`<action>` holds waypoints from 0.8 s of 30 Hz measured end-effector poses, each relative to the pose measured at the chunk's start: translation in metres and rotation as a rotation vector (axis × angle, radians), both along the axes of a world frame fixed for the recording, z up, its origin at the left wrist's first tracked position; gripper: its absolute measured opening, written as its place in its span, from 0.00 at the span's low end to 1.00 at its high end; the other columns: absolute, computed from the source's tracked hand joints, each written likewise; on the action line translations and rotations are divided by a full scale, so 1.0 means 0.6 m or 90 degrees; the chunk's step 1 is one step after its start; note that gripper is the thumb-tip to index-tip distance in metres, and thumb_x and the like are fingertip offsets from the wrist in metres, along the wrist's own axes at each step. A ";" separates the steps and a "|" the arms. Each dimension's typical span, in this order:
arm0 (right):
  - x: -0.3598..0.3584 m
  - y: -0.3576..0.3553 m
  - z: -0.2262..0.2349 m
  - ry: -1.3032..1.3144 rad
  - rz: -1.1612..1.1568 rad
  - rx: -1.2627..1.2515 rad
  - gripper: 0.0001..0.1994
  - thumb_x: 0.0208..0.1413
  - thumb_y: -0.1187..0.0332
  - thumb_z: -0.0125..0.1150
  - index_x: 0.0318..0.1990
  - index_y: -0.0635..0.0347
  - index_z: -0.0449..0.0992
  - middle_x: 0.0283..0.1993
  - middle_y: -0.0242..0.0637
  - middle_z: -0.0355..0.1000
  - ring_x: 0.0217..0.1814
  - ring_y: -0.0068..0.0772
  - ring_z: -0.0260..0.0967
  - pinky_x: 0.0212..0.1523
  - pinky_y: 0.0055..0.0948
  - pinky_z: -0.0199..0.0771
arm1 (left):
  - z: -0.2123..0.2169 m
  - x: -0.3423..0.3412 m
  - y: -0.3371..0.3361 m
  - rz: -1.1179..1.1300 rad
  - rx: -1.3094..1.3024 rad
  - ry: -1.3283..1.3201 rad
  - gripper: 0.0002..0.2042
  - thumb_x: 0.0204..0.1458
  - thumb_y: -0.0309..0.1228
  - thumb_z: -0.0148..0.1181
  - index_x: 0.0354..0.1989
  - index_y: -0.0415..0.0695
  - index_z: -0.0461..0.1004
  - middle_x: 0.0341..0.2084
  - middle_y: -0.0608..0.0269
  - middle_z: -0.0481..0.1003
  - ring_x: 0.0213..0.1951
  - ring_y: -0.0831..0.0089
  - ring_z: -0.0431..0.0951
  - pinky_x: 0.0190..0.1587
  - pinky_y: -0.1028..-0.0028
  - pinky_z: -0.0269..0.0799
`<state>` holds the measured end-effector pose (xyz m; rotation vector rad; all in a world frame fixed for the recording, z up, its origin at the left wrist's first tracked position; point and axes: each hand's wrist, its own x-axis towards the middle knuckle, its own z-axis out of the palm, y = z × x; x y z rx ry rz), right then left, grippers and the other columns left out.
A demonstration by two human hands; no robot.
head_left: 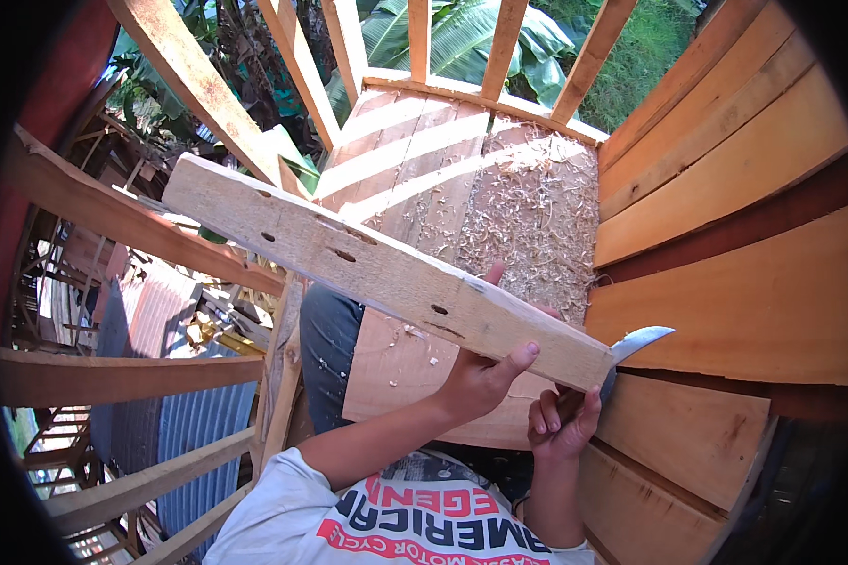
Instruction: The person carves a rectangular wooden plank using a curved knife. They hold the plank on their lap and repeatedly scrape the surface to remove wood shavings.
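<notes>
A long, pale wooden beam (349, 259) with several dark slots cut into its face lies slantwise before me, from upper left to lower right. My left hand (485, 381) grips it from underneath, thumb on the near edge and fingertips showing beyond the far edge. Close to the beam's right end, my right hand (565, 414) is closed around the handle of a curved knife. Its bright blade (643, 344) sticks out past that end, pointing right. The beam hides part of the handle, and I cannot tell whether the blade touches the wood.
Curled wood shavings (532, 207) cover much of the plank floor (429, 141) ahead. An orange-brown plank wall (725, 292) stands close on the right. Wooden railing posts (419, 42) rise at the far side and left, with corrugated metal sheets (203, 443) beyond and below.
</notes>
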<state>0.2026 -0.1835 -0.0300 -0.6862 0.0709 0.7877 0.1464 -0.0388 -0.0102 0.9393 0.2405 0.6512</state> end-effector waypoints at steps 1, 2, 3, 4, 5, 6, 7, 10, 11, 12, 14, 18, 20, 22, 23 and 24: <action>0.003 0.008 0.009 0.021 -0.038 -0.078 0.24 0.57 0.51 0.55 0.48 0.65 0.69 0.24 0.31 0.68 0.11 0.17 0.52 0.10 0.19 0.58 | -0.001 0.000 -0.007 -0.012 -0.018 0.013 0.42 0.57 0.26 0.54 0.70 0.47 0.28 0.48 0.52 0.70 0.51 0.69 0.70 0.58 0.67 0.63; 0.006 0.012 0.012 0.020 -0.052 -0.090 0.22 0.58 0.52 0.54 0.48 0.64 0.70 0.27 0.32 0.70 0.11 0.16 0.51 0.10 0.18 0.58 | -0.002 -0.002 -0.014 -0.024 -0.037 0.026 0.42 0.57 0.27 0.54 0.70 0.47 0.29 0.47 0.53 0.70 0.51 0.69 0.70 0.58 0.68 0.63; 0.009 0.016 0.015 0.019 -0.064 -0.101 0.20 0.59 0.53 0.53 0.48 0.62 0.70 0.30 0.33 0.72 0.10 0.16 0.50 0.09 0.17 0.57 | -0.007 -0.005 -0.019 -0.023 -0.033 0.052 0.40 0.57 0.28 0.55 0.70 0.46 0.32 0.47 0.53 0.70 0.51 0.69 0.70 0.58 0.69 0.63; 0.011 0.019 0.017 0.017 -0.076 -0.111 0.18 0.60 0.55 0.52 0.47 0.61 0.70 0.34 0.34 0.74 0.10 0.15 0.50 0.09 0.17 0.57 | -0.011 -0.009 -0.025 -0.022 -0.027 0.078 0.39 0.57 0.29 0.56 0.70 0.45 0.36 0.47 0.54 0.70 0.51 0.70 0.70 0.58 0.69 0.63; 0.013 0.020 0.016 -0.001 -0.092 -0.109 0.17 0.60 0.56 0.52 0.47 0.61 0.69 0.32 0.33 0.73 0.09 0.14 0.49 0.09 0.16 0.56 | -0.013 -0.012 -0.027 -0.020 -0.022 0.104 0.37 0.57 0.30 0.56 0.70 0.44 0.40 0.47 0.54 0.70 0.51 0.70 0.70 0.57 0.69 0.63; 0.018 0.022 0.019 -0.019 -0.102 -0.123 0.18 0.59 0.56 0.53 0.46 0.63 0.69 0.29 0.33 0.71 0.09 0.14 0.49 0.09 0.16 0.56 | -0.013 -0.016 -0.023 -0.101 -0.010 0.164 0.35 0.57 0.31 0.57 0.68 0.43 0.45 0.46 0.55 0.70 0.50 0.70 0.70 0.57 0.70 0.63; 0.025 0.020 0.023 -0.037 -0.119 -0.143 0.19 0.58 0.56 0.53 0.46 0.64 0.69 0.25 0.32 0.69 0.09 0.15 0.50 0.09 0.17 0.56 | -0.017 -0.021 -0.014 -0.189 -0.001 0.223 0.32 0.56 0.31 0.58 0.67 0.42 0.49 0.44 0.55 0.71 0.48 0.70 0.70 0.56 0.70 0.64; 0.038 0.020 0.036 -0.057 -0.144 -0.169 0.18 0.57 0.57 0.54 0.43 0.66 0.69 0.20 0.31 0.66 0.08 0.15 0.50 0.09 0.18 0.57 | 0.002 -0.077 0.000 -0.390 0.162 0.278 0.25 0.55 0.33 0.60 0.59 0.39 0.61 0.39 0.58 0.71 0.45 0.70 0.71 0.53 0.71 0.65; 0.044 0.013 0.037 -0.073 -0.138 -0.168 0.18 0.57 0.57 0.54 0.42 0.66 0.69 0.19 0.31 0.66 0.08 0.15 0.50 0.09 0.18 0.57 | 0.026 -0.104 0.005 -0.451 0.241 0.270 0.23 0.55 0.34 0.61 0.56 0.38 0.64 0.38 0.58 0.71 0.44 0.70 0.71 0.52 0.71 0.66; 0.051 0.007 0.036 -0.088 -0.133 -0.167 0.17 0.57 0.57 0.54 0.42 0.66 0.69 0.19 0.30 0.66 0.08 0.15 0.50 0.09 0.18 0.57 | 0.058 -0.133 0.010 -0.473 0.214 0.263 0.21 0.54 0.34 0.61 0.53 0.39 0.65 0.34 0.59 0.70 0.41 0.69 0.72 0.49 0.71 0.67; 0.060 -0.004 0.031 -0.092 -0.128 -0.172 0.17 0.58 0.57 0.54 0.42 0.64 0.69 0.22 0.31 0.68 0.08 0.14 0.50 0.08 0.16 0.55 | 0.098 -0.182 0.045 -0.354 0.417 0.303 0.25 0.48 0.35 0.67 0.53 0.42 0.65 0.34 0.58 0.70 0.40 0.65 0.72 0.49 0.66 0.66; 0.088 -0.019 0.020 -0.075 -0.136 -0.204 0.17 0.58 0.58 0.55 0.44 0.63 0.67 0.29 0.33 0.71 0.08 0.12 0.50 0.07 0.13 0.55 | 0.099 -0.219 0.107 0.029 0.920 0.628 0.32 0.33 0.35 0.74 0.51 0.45 0.68 0.37 0.58 0.70 0.41 0.59 0.72 0.48 0.61 0.66; 0.103 -0.017 0.022 -0.058 -0.134 -0.211 0.17 0.58 0.58 0.55 0.45 0.63 0.67 0.29 0.33 0.71 0.08 0.12 0.51 0.07 0.13 0.55 | 0.083 -0.242 0.132 0.036 1.068 0.760 0.31 0.30 0.34 0.74 0.48 0.44 0.69 0.40 0.57 0.70 0.44 0.59 0.71 0.48 0.61 0.65; 0.114 -0.009 0.023 -0.078 -0.117 -0.218 0.16 0.58 0.58 0.56 0.42 0.64 0.68 0.27 0.33 0.70 0.08 0.13 0.50 0.08 0.15 0.54 | 0.071 -0.268 0.144 -0.116 0.931 0.816 0.29 0.29 0.35 0.73 0.43 0.43 0.70 0.37 0.54 0.72 0.42 0.57 0.74 0.45 0.62 0.67; 0.117 -0.001 0.031 -0.093 -0.105 -0.242 0.16 0.57 0.58 0.56 0.40 0.65 0.69 0.25 0.32 0.69 0.08 0.13 0.51 0.08 0.15 0.54 | 0.062 -0.279 0.147 -0.190 0.856 0.837 0.28 0.28 0.36 0.73 0.41 0.43 0.70 0.36 0.53 0.73 0.41 0.56 0.75 0.43 0.62 0.69; 0.121 0.007 0.036 -0.108 -0.092 -0.266 0.16 0.57 0.58 0.56 0.38 0.66 0.69 0.23 0.32 0.68 0.08 0.14 0.51 0.08 0.16 0.54 | 0.054 -0.290 0.150 -0.219 0.813 0.813 0.27 0.27 0.37 0.72 0.39 0.43 0.70 0.33 0.52 0.73 0.38 0.55 0.75 0.40 0.63 0.69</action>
